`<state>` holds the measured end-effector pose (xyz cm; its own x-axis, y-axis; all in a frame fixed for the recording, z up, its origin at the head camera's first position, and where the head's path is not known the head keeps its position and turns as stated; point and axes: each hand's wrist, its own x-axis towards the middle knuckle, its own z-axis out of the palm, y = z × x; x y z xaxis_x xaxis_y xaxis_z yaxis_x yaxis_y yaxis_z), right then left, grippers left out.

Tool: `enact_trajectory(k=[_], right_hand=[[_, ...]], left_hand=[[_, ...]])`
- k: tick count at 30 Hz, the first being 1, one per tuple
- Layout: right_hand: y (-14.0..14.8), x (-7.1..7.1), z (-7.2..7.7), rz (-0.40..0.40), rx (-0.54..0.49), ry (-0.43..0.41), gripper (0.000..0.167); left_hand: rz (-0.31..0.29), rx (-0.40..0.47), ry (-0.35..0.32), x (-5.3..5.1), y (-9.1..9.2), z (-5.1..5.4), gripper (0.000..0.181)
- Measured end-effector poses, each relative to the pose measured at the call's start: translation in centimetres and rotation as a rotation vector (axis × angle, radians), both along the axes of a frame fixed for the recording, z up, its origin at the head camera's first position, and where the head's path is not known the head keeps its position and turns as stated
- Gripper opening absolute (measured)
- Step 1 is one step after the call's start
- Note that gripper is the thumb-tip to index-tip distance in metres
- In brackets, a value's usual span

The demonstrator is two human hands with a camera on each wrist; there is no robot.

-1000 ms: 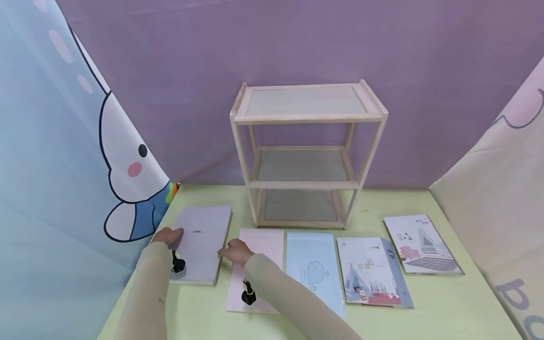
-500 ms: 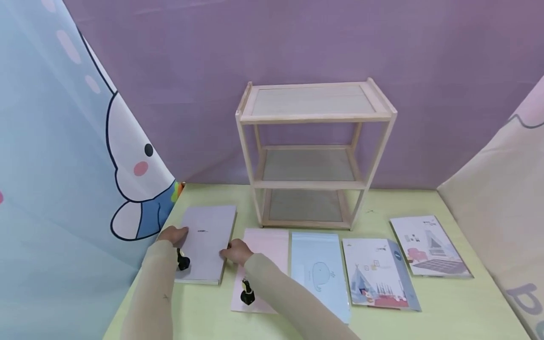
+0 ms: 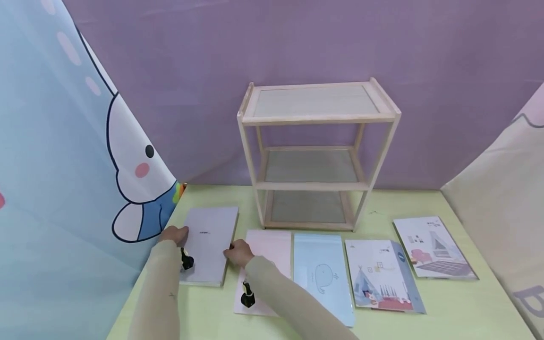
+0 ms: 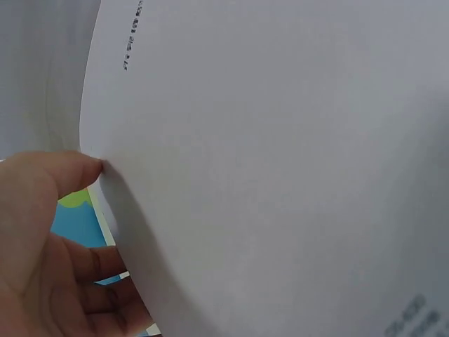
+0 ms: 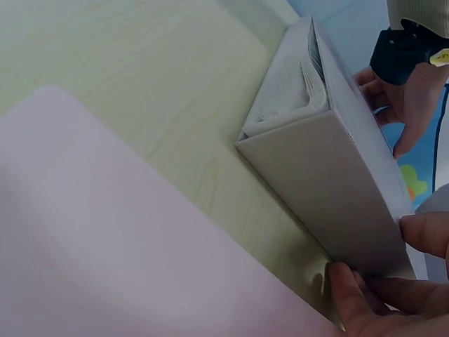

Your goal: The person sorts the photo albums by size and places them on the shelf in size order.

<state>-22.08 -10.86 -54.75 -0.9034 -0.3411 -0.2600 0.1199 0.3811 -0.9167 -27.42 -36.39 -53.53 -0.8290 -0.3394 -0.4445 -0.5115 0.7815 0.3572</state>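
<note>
A thick hardcover album [image 3: 208, 248] with a pale lavender cover lies flat at the table's left. My left hand [image 3: 173, 234] grips its left edge; in the left wrist view the thumb touches the cover's rim and the fingers curl at the side below. From the other side, my right hand [image 3: 239, 253] holds the spine. The right wrist view has that thumb on the top edge and the fingertips low against the spine, near the tabletop. Loose-looking pages show at the album's [image 5: 323, 175] open end. Close by on the right lies a pink booklet [image 3: 268, 245], partly under my right forearm.
A three-tier wooden shelf [image 3: 312, 185] stands at the back middle. Right of the pink booklet lie a blue whale-print booklet [image 3: 314, 252], a tent-print folder [image 3: 376, 264] and another printed folder [image 3: 435, 248]. Printed curtains [image 3: 55, 189] hang around the table [image 3: 208, 316].
The whole head view has shifted slightly, so everything sits a little further right. Both hands stay at the album's sides, and the album has not visibly moved on the table.
</note>
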Motion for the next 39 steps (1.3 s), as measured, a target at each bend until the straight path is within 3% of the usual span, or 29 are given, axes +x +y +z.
enact_trajectory(k=[5,10,14,19,23,26,30,35,39], right_hand=[[-0.1,0.3,-0.1,0.011,0.001,-0.014,0.036],[-0.3,0.9,-0.2,0.038,-0.033,-0.03,0.038],[-0.9,1.4,-0.7,0.003,-0.046,0.008,0.033],[-1.8,1.7,-1.3,-0.099,-0.063,0.06,0.021],[-2.2,1.8,-1.2,-0.156,-0.099,0.039,0.027],[-2.2,1.8,-1.1,-0.172,-0.099,0.022,0.032],[-2.1,2.0,-1.1,-0.169,-0.121,-0.014,0.027],[-1.6,2.1,-0.5,-0.145,-0.227,-0.105,0.069],[-1.2,2.0,-0.1,-0.13,-0.276,-0.119,0.073]], left_hand=[[0.045,-0.037,0.036,0.4,0.8,-0.1,0.064],[0.143,-0.061,0.061,1.4,1.8,0.3,0.061],[0.189,-0.06,0.09,2.0,1.6,0.1,0.059],[0.186,-0.038,0.12,1.7,1.1,-0.5,0.06],[0.211,-0.041,0.115,1.3,1.1,-0.6,0.061],[0.229,-0.039,0.122,1.1,1.3,-0.5,0.06],[0.248,-0.021,0.124,1.1,1.4,-0.5,0.06],[0.269,-0.009,0.112,0.8,1.1,-0.9,0.063],[0.238,-0.012,0.118,0.9,0.7,-1.2,0.066]])
